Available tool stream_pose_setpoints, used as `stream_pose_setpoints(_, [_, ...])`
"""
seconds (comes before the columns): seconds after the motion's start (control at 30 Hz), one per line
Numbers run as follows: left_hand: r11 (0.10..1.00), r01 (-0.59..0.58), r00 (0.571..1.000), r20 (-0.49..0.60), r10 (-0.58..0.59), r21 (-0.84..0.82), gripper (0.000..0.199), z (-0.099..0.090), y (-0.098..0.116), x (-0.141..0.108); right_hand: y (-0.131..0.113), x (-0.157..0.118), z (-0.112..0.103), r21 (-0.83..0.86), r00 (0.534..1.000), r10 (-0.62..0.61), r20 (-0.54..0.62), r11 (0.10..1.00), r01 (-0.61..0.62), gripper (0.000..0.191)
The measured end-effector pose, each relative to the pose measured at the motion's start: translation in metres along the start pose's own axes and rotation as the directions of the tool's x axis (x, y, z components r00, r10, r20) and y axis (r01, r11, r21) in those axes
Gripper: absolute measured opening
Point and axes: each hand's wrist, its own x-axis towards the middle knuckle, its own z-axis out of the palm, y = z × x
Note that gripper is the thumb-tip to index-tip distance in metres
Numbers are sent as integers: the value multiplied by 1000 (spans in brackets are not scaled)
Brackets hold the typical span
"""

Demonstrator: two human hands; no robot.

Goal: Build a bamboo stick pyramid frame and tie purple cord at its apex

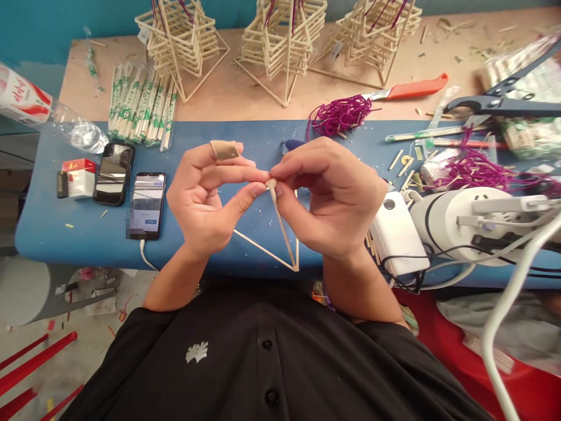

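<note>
Between my two hands stands a frame of thin wooden sticks [286,231], with a joint near the fingertips and a corner low at the table's front edge. My left hand [214,196] pinches at the upper joint with thumb and forefinger; a tan bandage wraps one of its fingers. Meeting it there, my right hand [326,196] grips the same joint between thumb and fingers. Part of the frame is hidden behind the hands. Just beyond the right hand lies a dark blue tool handle [293,144], partly covered.
Several stacked stick structures [284,44] stand at the back. Wrapped chopsticks [142,102], two phones [149,204] and a bottle [79,128] lie left. Purple cord [344,115], an orange-handled knife [416,86], dark pliers [504,105], a power bank [397,234] and a cabled power strip [456,219] lie right.
</note>
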Motion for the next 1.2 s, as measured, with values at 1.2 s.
stream_pose_setpoints(1.2, [975,86,995,-58,-76,203,32,-6,18,-18,-12,-13,3,-243,930,-120,-346,969,35,5])
